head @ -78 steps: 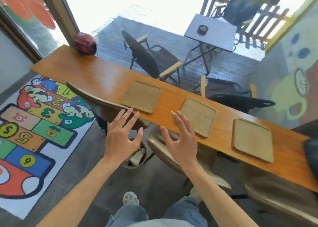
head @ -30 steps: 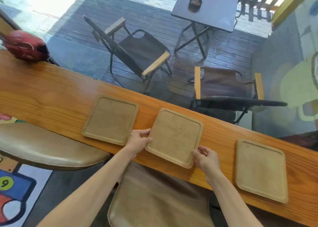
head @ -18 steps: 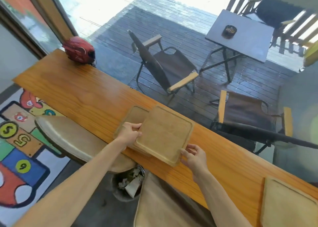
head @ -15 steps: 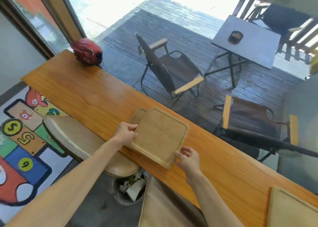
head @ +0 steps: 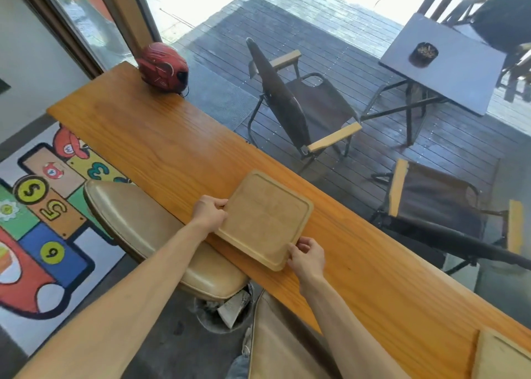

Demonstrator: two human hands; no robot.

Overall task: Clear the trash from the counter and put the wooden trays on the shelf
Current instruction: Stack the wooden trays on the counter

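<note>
Now wooden tray (head: pixel 265 217) flat on counter (head: pixel 161 145), left hand (head: pixel 209 213) and right hand (head: pixel 307 256) gripping opposite edges

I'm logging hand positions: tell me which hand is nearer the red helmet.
Left. The left hand grips the tray's left edge, on the side toward the red helmet; the right hand holds the near right corner, farther away.

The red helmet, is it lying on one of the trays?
No, the red helmet sits on the bare counter at its far left end, well apart from the tray held by both hands.
</note>
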